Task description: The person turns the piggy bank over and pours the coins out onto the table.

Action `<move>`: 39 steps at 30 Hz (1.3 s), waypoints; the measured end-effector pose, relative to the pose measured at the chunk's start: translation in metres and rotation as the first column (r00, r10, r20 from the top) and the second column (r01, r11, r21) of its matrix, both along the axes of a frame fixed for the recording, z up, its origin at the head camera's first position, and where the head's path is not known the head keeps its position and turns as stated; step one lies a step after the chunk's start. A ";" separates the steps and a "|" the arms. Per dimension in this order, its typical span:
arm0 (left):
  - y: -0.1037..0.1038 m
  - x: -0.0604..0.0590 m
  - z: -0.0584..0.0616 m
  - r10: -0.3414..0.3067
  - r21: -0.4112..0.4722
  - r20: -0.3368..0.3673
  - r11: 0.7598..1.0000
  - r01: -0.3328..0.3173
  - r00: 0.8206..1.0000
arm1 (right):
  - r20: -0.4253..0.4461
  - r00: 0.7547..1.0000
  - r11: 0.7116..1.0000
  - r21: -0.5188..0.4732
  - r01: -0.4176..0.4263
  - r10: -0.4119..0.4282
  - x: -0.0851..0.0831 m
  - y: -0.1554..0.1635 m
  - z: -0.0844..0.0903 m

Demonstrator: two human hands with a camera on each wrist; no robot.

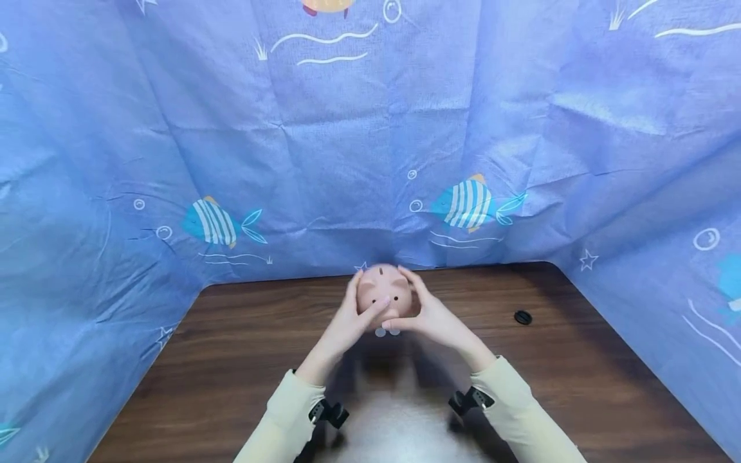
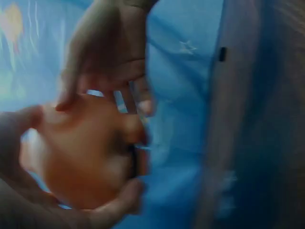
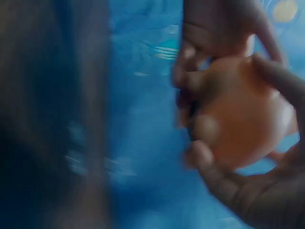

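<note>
A pink piggy bank (image 1: 379, 283) is held up over the table, its slot on top and its snout facing me. My left hand (image 1: 346, 323) grips it from the left, thumb across the front. From the other side my right hand (image 1: 435, 319) grips it, with its thumb near the snout. Both wrist views are blurred; in the left one the piggy bank (image 2: 81, 152) shows a dark spot on its underside, partly behind fingers. Two pale round spots (image 1: 380, 332) appear just below the body; I cannot tell whether they are feet or separate discs.
A small black oval piece (image 1: 523, 317) lies on the dark wooden table (image 1: 249, 347) to the right. Blue cloth (image 1: 347, 161) printed with fish hangs behind the table and along both sides. A bright reflection lies on the tabletop between the forearms.
</note>
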State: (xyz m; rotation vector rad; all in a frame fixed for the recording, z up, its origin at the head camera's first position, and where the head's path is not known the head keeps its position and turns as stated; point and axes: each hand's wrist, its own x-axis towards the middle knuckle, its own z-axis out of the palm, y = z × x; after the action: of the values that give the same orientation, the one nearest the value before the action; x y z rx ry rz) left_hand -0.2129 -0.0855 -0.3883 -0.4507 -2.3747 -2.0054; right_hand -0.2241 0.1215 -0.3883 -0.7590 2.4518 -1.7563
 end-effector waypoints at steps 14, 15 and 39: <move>-0.006 0.013 0.019 -0.022 0.017 -0.229 1.000 0.026 0.973 | -0.265 0.964 1.000 -0.005 0.020 -0.020 0.017 -0.001 0.022; -0.007 0.020 0.027 -0.041 0.018 -0.344 0.999 0.050 0.938 | -0.376 0.926 1.000 -0.019 -0.006 -0.002 0.024 0.000 0.029; -0.009 -0.016 -0.020 -0.072 -0.028 0.217 0.996 0.080 0.974 | 0.243 0.970 1.000 -0.003 -0.020 0.020 -0.006 -0.011 -0.019</move>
State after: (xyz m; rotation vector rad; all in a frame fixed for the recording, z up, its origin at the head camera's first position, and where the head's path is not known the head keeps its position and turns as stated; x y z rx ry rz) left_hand -0.2294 -0.0941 -0.4079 -0.3446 -2.5583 -2.1496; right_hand -0.2302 0.1103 -0.4071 -0.5303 2.2758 -1.7266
